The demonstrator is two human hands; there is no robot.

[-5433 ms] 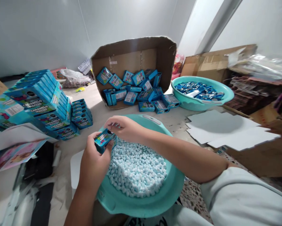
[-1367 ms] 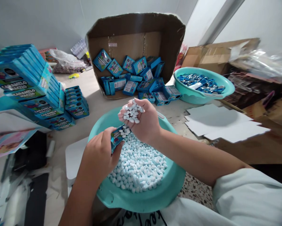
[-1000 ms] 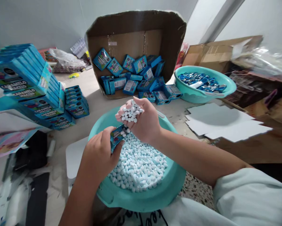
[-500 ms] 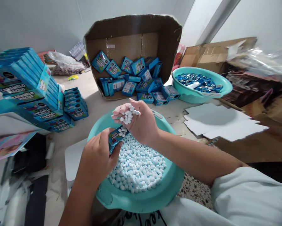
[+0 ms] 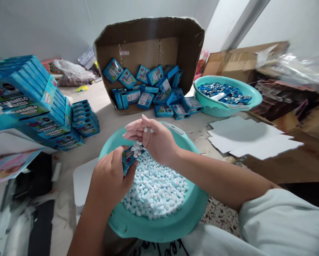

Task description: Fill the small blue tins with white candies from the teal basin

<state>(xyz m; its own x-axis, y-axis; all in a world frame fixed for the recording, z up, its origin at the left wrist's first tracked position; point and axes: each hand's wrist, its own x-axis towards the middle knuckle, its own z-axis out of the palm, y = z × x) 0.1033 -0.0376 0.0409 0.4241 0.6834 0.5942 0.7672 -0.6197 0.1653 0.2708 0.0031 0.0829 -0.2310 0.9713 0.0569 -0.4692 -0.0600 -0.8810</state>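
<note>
My left hand [image 5: 108,176] is wrapped round a small blue candy box [image 5: 128,157], tilted above a turquoise tub [image 5: 161,227]. White round candies [image 5: 137,148] are heaped at the box's open end. Touching or just beside that end is my right hand [image 5: 159,142], palm turned up and tilted toward the box, fingers stretched out. Two candies still lie on its palm. Below both hands, the tub holds a broad layer of loose white candies [image 5: 156,188]. The inside of the box is hidden.
A cardboard carton [image 5: 143,44] on its side holds several filled-looking blue boxes. More blue boxes [image 5: 26,85] are stacked at left. On the right stand a second turquoise tub [image 5: 226,111] of small blue and silver pieces and flat white card sheets [image 5: 252,137].
Most of the candies on my right palm have slid down into the box's open end. The right hand has tipped and lowered slightly; my left hand keeps the box in place.
</note>
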